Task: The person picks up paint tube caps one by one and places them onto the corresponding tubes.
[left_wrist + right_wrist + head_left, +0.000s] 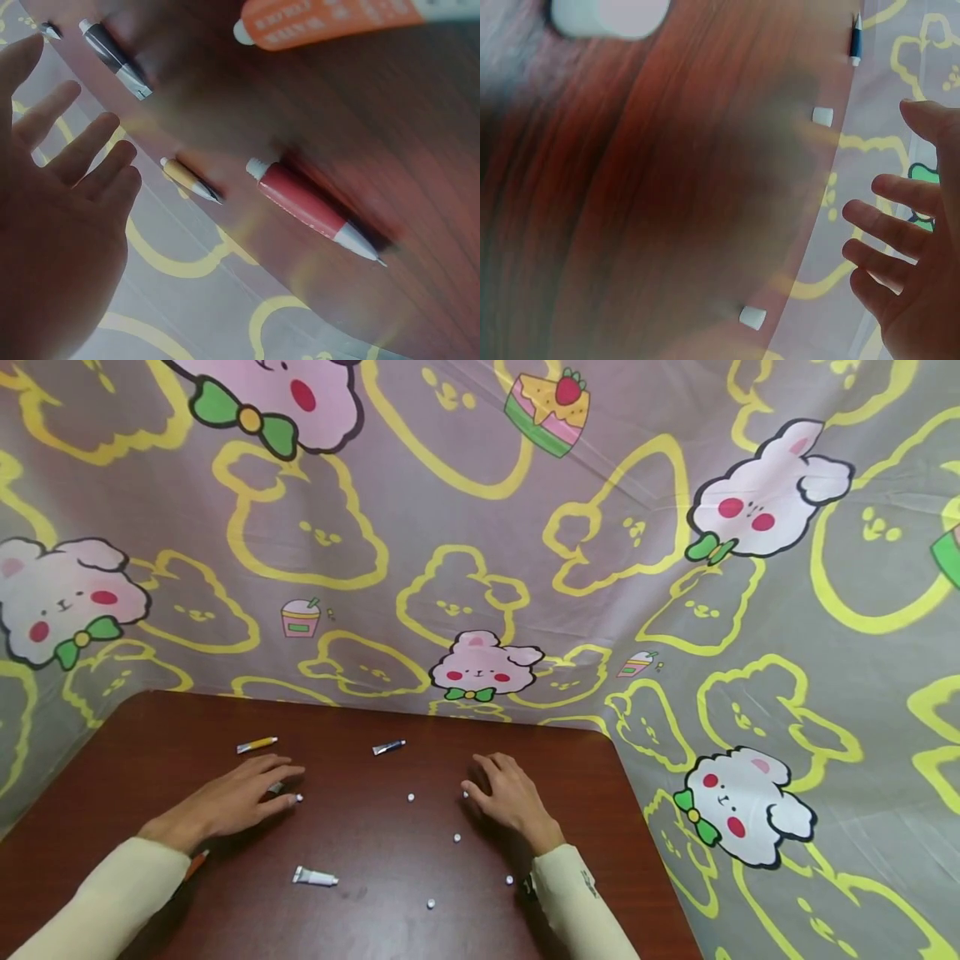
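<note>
My left hand (pixel 236 797) hovers over the left half of the table, its fingers spread with nothing between them in the left wrist view. Close by its thumb lies a dark paint tube (pixel 120 61) with a silver end. A red paint tube (pixel 304 199) and an orange paint tube (pixel 330 22) lie near that wrist. On the right, my right hand (pixel 512 797) has its fingers loosely extended, holding nothing. A small white cap (pixel 465 794) sits right at its thumb tip in the head view. Another white cap (pixel 411 797) lies between the hands.
Toward the back lie a yellow paint tube (pixel 257 745) and a dark blue paint tube (pixel 389 747). A white paint tube (pixel 316 877) lies nearer the front. More white caps (pixel 457 837) dot the brown table (pixel 375 827). A patterned cloth (pixel 480 518) surrounds the table's back and sides.
</note>
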Demonstrator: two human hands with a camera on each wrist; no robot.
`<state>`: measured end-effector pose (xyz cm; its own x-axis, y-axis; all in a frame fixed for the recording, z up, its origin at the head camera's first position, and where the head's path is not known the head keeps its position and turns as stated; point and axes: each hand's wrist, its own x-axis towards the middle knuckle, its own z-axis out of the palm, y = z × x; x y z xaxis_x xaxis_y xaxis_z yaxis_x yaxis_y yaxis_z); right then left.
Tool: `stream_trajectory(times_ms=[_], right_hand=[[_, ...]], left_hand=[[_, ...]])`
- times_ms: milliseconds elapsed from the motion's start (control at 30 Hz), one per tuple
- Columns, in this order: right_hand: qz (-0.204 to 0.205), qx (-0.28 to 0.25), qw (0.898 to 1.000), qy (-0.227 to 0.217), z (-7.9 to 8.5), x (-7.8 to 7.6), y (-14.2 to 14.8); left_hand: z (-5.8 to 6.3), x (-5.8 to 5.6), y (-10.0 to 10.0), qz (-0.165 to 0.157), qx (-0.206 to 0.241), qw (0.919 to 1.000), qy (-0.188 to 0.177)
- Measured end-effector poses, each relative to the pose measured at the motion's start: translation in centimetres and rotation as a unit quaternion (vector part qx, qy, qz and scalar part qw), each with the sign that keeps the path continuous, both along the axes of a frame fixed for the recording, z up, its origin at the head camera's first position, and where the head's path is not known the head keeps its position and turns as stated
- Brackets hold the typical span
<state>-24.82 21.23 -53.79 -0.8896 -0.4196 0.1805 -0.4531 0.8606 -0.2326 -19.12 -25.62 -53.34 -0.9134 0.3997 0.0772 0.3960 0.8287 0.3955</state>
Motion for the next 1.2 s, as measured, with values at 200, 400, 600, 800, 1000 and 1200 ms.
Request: stream_trajectory(times_ms=[200,400,600,800,1000,1200], right_hand=[[0.002,0.005,1.0,-0.002,-0.1,0.1,-0.8],[0.006,0.007,1.0,-0.004,0.0,0.4,-1.6],[0.018,0.005,1.0,0.002,0.1,0.8,-2.6],[0.034,0.016,0.999,0.026,-0.1,1.0,-3.8],[0.049,0.03,0.998,0.033,-0.4,1.3,-4.8],[0.062,0.042,0.996,0.044,-0.7,1.6,-5.6]], left_hand=[[0.0,-0.1,0.1,-0.013,-0.012,0.9998,-0.009],[-0.1,-0.1,0.2,-0.025,-0.011,0.9996,0.0],[-0.3,-0.1,0.3,-0.028,-0.012,0.9995,0.001],[-0.5,-0.2,0.4,-0.038,-0.011,0.9991,0.018],[-0.7,-0.1,0.5,-0.053,-0.007,0.9976,0.045],[-1.1,-0.2,0.3,-0.067,-0.006,0.9944,0.082]])
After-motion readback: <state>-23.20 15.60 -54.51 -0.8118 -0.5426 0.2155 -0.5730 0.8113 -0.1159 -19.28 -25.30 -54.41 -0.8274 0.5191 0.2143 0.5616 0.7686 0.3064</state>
